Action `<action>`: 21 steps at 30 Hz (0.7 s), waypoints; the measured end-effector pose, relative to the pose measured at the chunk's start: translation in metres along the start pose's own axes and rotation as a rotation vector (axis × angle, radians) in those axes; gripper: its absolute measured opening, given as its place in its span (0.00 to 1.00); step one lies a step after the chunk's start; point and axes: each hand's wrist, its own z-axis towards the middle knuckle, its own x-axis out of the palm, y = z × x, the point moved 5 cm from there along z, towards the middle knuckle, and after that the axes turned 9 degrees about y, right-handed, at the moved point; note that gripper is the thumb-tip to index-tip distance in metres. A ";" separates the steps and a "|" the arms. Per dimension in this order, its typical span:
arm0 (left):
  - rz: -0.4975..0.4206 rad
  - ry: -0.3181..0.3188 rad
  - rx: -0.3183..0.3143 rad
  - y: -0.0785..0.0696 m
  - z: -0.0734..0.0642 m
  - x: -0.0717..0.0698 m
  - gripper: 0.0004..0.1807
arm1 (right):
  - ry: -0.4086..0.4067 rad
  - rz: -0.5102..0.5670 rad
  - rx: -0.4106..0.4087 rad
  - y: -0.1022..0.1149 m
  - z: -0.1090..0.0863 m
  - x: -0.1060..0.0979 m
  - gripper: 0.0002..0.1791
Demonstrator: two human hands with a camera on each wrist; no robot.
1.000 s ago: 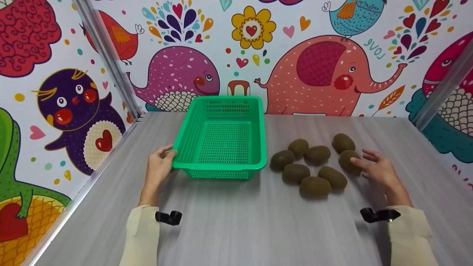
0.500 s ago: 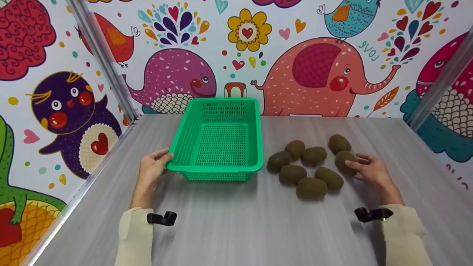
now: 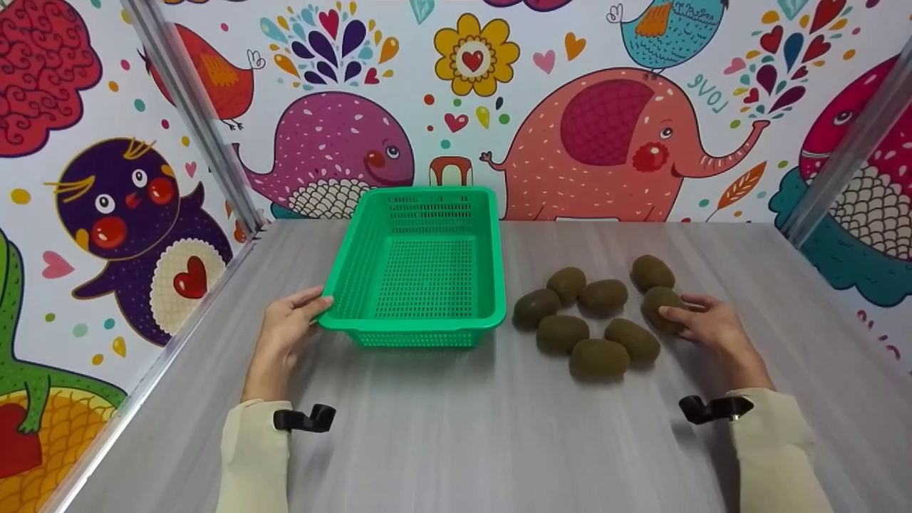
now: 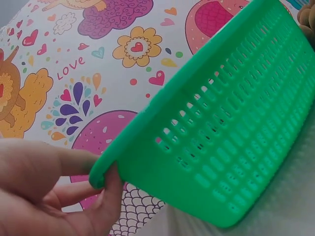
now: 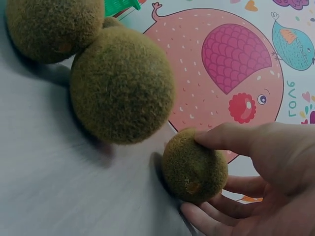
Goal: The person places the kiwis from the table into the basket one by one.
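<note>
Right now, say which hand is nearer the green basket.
Left hand: it grips the green basket by its rim; the right hand holds a kiwi to the basket's right.

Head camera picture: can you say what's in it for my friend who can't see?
A person's right hand holds a brown kiwi, with seven more kiwis nearby on a gray table, while the left hand grips a green plastic basket by its rim. The wall behind has cartoon pictures, like a pink elephant and a purple whale.

Lower left, a plain cream sleeve (image 3: pixel 254 456) carries a black, knob-ended attachment (image 3: pixel 305 419). Lower right, a matching sleeve (image 3: pixel 776 456) bears a similar black fitting (image 3: pixel 714 410).
</note>
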 end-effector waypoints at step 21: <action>0.043 -0.067 0.019 0.000 0.000 0.000 0.27 | 0.057 0.243 -0.038 0.018 -0.017 0.010 0.57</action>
